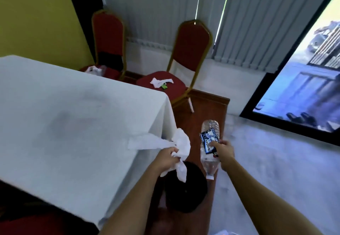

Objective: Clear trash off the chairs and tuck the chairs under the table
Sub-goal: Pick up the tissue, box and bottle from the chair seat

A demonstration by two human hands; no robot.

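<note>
Both hands hover over a black bin (185,185): left hand (168,158) clutches tissues (181,147), right hand (223,151) grips a bottle (209,150), cap toward the bin, plus a gum pack (208,141). Beyond the bin, past the table (73,115), two chairs (174,80) bear more trash (160,83).

A yellow wall (36,14) fills the upper left, meeting a dark vertical strip at its right edge. Grey vertical blinds (248,23) hang across the far side, with thin slits of daylight between some slats. Below them runs a pale low wall (230,80). To the right, a dark-framed glass door (298,80) shows a blurred outdoor scene (its details cannot be made out). The floor (276,170) near the door is a mottled light grey.
</note>
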